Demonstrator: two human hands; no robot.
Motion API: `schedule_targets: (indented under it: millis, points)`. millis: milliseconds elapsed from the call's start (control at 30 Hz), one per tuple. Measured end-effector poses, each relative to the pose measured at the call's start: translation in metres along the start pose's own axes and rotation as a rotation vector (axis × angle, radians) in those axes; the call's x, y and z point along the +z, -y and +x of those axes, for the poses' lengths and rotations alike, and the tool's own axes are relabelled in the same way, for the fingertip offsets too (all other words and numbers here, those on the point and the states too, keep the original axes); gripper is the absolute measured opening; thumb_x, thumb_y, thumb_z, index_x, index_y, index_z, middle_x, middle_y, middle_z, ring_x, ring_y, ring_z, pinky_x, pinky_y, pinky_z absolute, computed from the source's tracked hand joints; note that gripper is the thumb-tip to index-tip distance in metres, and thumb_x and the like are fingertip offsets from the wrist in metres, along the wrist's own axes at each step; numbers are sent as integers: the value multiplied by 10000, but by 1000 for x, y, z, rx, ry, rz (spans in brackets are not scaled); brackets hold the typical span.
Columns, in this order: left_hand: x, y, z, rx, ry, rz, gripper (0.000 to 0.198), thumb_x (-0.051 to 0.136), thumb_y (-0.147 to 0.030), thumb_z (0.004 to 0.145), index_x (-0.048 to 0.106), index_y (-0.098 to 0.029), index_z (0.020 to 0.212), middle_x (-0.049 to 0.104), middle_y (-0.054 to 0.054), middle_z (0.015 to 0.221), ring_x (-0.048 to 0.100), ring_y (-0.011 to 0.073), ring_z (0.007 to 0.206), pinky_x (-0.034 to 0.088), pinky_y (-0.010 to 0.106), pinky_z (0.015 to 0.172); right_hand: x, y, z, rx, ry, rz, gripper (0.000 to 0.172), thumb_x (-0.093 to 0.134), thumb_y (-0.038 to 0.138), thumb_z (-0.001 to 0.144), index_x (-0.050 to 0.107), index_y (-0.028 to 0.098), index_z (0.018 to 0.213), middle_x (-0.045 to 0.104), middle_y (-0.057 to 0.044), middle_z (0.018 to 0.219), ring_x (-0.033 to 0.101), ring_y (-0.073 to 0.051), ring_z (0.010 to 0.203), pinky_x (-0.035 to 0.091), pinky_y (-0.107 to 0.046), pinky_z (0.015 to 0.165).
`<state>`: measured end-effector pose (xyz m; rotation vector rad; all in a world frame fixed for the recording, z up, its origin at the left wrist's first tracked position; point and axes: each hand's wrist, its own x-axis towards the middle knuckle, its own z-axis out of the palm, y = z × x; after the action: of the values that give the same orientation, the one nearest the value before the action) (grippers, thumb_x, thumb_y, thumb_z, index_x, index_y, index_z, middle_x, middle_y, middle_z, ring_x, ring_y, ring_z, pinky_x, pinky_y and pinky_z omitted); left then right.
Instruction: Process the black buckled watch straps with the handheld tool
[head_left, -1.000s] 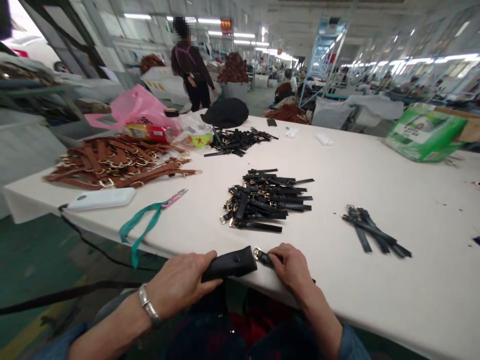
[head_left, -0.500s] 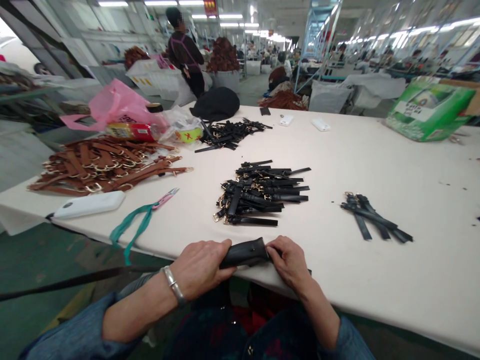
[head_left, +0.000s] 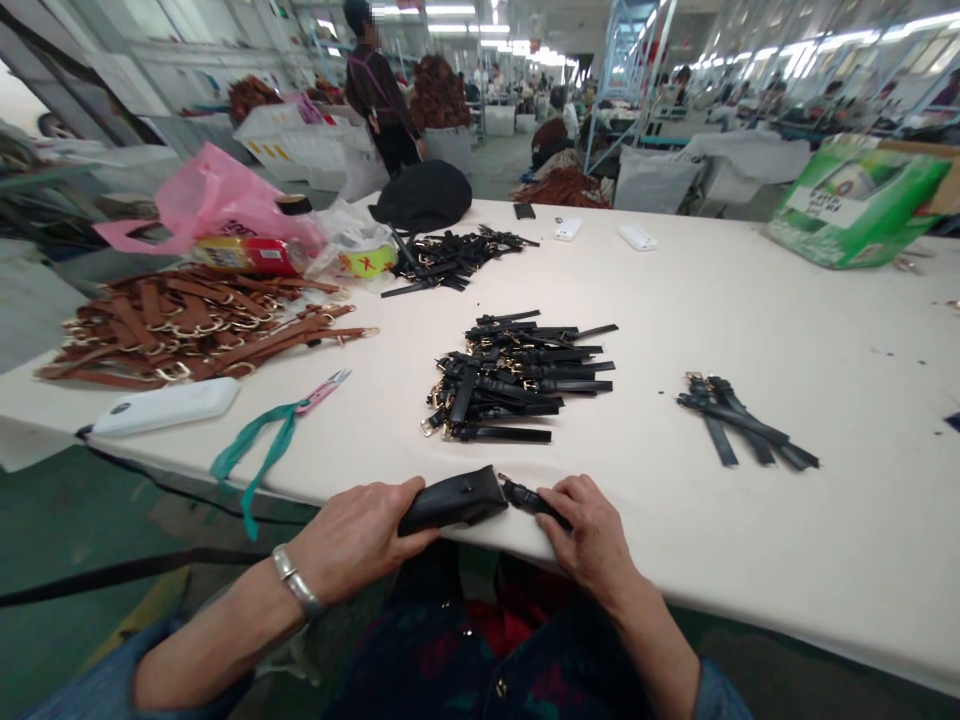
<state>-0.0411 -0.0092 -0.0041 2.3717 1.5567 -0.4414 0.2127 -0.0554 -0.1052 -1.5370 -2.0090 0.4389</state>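
At the near table edge, my left hand (head_left: pixel 356 535) is wrapped around a thick black leather strap piece (head_left: pixel 450 500). My right hand (head_left: pixel 589 525) pinches a narrower black strap with a small gold buckle (head_left: pixel 529 498). The two pieces meet between my hands, their ends close together. I cannot tell whether they are joined. A silver bangle (head_left: pixel 297 583) circles my left wrist. The nearest pile of black straps with gold buckles (head_left: pixel 517 375) lies just beyond my hands, not touching them.
Brown leather straps (head_left: pixel 187 325), a white power bank (head_left: pixel 165 405) and pink-handled snips with a green ribbon (head_left: pixel 322 392) lie left on the white table (head_left: pixel 750 540). More black straps (head_left: pixel 739 420) lie right. A pink bag (head_left: pixel 217 205), a green box (head_left: pixel 855 205) and a standing person (head_left: pixel 379 90) are farther off.
My hands have drawn slightly apart, and the buckle end now shows between them. The black piece is more visible in my left hand. The whole view has shifted slightly as my head moved.
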Motion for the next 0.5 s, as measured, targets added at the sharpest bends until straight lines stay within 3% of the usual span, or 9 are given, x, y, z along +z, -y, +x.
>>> schedule_targets:
  millis: [233, 367, 500]
  points:
    - [-1, -17, -1, 8, 7, 30, 264, 411, -454, 802, 514, -229, 893, 654, 61, 790, 618, 242, 731, 419, 317, 630, -2, 4, 3, -12, 12, -38, 218, 526, 216, 797, 602, 220, 1002, 525, -49, 826, 463, -183, 813, 399, -309, 719]
    - [-5, -33, 8, 38, -5, 39, 273, 423, -446, 797, 511, -218, 919, 656, 72, 811, 618, 249, 754, 428, 324, 640, 0, 3, 2, -15, 15, -34, 213, 542, 219, 780, 605, 222, 984, 522, -46, 829, 462, -182, 819, 398, -306, 719]
    - [-4, -35, 19, 55, -50, 46, 330, 431, -492, 786, 517, -218, 948, 655, 78, 805, 618, 262, 771, 431, 328, 641, 2, 0, 1, 15, -5, -4, 281, 575, 238, 748, 581, 207, 1028, 524, -57, 877, 469, -193, 846, 407, -320, 738]
